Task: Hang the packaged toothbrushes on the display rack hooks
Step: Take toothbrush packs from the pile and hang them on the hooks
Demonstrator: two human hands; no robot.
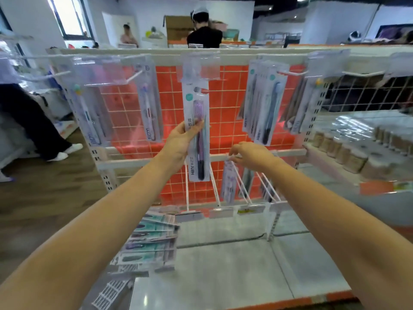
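The left hand [178,142] grips a packaged toothbrush [197,133] about halfway down its length, thumb on the front and fingers curled behind, holding it upright in front of the orange wire grid [225,104] at the middle of the display rack. The top of the pack sits up at the middle upper hook, just under a clear label holder [200,66]; blur hides whether the hang hole is on the hook yet. The right hand [250,156] hovers lower and to the right, near the white crossbar [288,153], fingers loosely curled and holding nothing that can be made out.

The pack looks light: a flat card back with a thin clear blister over the brush. It should be stiff along its length but liable to flex at the bare top tab, and the glossy plastic may be a little slippery. A mid-body hold gives control of tilt; for threading, a pinch nearer the tab would probably steady the hole better.

More packs hang to the right [263,104] and left [148,104] on the upper row, one [229,182] on a lower hook, and a fanned pile of packs [149,240] lies on the near shelf, low left
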